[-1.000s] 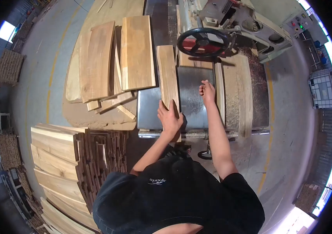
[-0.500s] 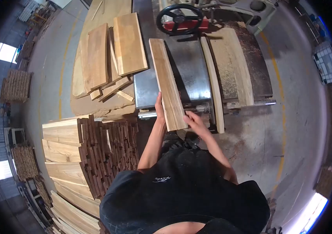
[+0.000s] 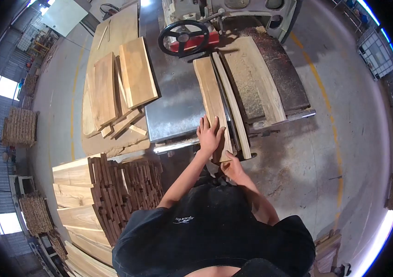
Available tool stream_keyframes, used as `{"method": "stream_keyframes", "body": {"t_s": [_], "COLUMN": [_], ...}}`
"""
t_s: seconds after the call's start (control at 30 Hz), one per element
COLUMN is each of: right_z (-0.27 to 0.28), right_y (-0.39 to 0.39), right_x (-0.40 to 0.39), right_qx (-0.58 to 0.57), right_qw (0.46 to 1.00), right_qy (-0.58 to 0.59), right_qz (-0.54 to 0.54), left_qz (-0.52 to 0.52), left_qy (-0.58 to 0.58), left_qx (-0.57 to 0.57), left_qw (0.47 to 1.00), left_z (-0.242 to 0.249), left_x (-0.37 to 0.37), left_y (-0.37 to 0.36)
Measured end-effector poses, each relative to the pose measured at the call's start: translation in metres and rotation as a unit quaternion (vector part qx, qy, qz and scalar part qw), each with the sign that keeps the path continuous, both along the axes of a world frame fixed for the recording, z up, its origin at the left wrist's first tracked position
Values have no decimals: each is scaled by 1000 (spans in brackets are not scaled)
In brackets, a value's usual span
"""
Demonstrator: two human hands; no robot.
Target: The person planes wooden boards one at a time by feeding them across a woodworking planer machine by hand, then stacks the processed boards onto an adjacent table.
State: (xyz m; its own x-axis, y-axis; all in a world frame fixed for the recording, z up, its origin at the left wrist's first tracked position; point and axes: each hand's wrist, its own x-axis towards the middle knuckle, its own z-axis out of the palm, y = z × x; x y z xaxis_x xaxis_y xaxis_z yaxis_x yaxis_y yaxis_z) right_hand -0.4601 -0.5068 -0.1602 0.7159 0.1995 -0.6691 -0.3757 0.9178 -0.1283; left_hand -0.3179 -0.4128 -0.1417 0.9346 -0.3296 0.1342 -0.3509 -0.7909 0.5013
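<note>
A long wooden board point(image 3: 208, 85) lies lengthwise on the shiny metal machine table point(image 3: 173, 101), its near end sticking out past the front edge. My left hand point(image 3: 210, 137) is pressed on top of it with the fingers spread. At the near end, my right hand point(image 3: 233, 167) grips the board, thumb on top and the other fingers mostly hidden beneath. Just right of the board runs a narrow wooden strip point(image 3: 233, 101), nearly parallel to it.
Beyond the board stands a black handwheel point(image 3: 184, 38) with a red part behind it. Loose planks point(image 3: 137, 71) lie on the left. Stacked boards point(image 3: 74, 196) rise at my left side. Sawdust covers the surface point(image 3: 242, 69) right of the strip.
The board has moved right and now lies beside the strip, flat on the table. My left hand has gone from its left edge to its top; my right hand has taken the near end.
</note>
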Motion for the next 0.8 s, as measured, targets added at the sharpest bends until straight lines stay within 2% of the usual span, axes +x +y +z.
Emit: {"method": "stream_keyframes", "body": {"t_s": [0.07, 0.17, 0.23, 0.27, 0.33, 0.4, 0.47, 0.57, 0.73, 0.8], "right_z": [-15, 7, 10, 11, 17, 26, 19, -37, -15, -12], "right_y": [3, 11, 13, 11, 8, 1, -4, -10, -15, -9], "right_x": [-1, 21, 41, 53, 80, 105, 130, 164, 216, 239], "right_qx": [-15, -47, -135, -139, -234, -252, -337, -376, -432, -488], "right_qw": [1000, 999, 990, 989, 967, 962, 932, 913, 884, 861], "right_qy": [-16, -15, 8, 8, 26, 32, 54, 80, 74, 61], "right_qz": [-17, -9, 46, 49, 92, 103, 125, 139, 162, 127], "left_qz": [11, 33, 47, 48, 49, 62, 73, 88, 70, 91], "left_qy": [-15, -42, -70, -80, -82, -82, -80, -83, -109, -117], "left_qx": [-2, -23, -48, -59, -56, -57, -61, -35, -67, -75], "left_qw": [1000, 998, 995, 994, 994, 993, 992, 992, 989, 986], "left_z": [-2, -7, -7, -7, -9, -6, -2, 0, -16, -7], "left_x": [11, 33, 53, 65, 90, 114, 134, 161, 224, 238], "left_y": [-19, -36, -45, -48, -49, -54, -58, -63, -68, -68]}}
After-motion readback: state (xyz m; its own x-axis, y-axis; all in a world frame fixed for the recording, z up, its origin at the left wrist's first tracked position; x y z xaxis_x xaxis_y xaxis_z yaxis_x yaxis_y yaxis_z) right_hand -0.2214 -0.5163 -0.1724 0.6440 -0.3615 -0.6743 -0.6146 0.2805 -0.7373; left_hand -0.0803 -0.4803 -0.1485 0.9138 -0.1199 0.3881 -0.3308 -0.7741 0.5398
